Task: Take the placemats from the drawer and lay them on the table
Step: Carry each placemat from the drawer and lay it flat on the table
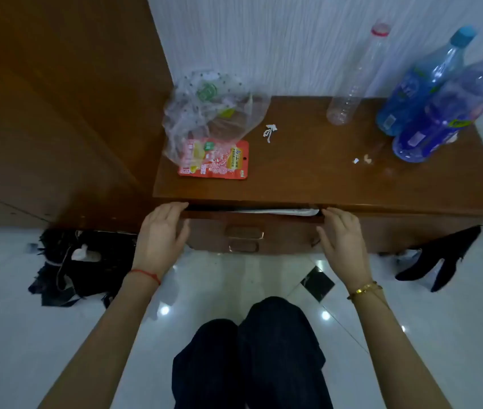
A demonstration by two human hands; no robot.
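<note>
You are gripping the drawer (252, 215) front with left hand (162, 231) and right hand (340, 234); the pale placemats (275, 211) inside are looking thin and floppy, so take an edge.

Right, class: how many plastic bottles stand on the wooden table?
3. A clear empty bottle stands by the wall; a teal-capped bottle is to its right; a blue-capped bottle stands nearest the right edge. None seems hidden.

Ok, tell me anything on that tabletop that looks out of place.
Small white scraps and crumbs lie loose on the table, like litter. A clear bottle has no cap. A crumpled plastic bag slumps over a red packet.
</note>
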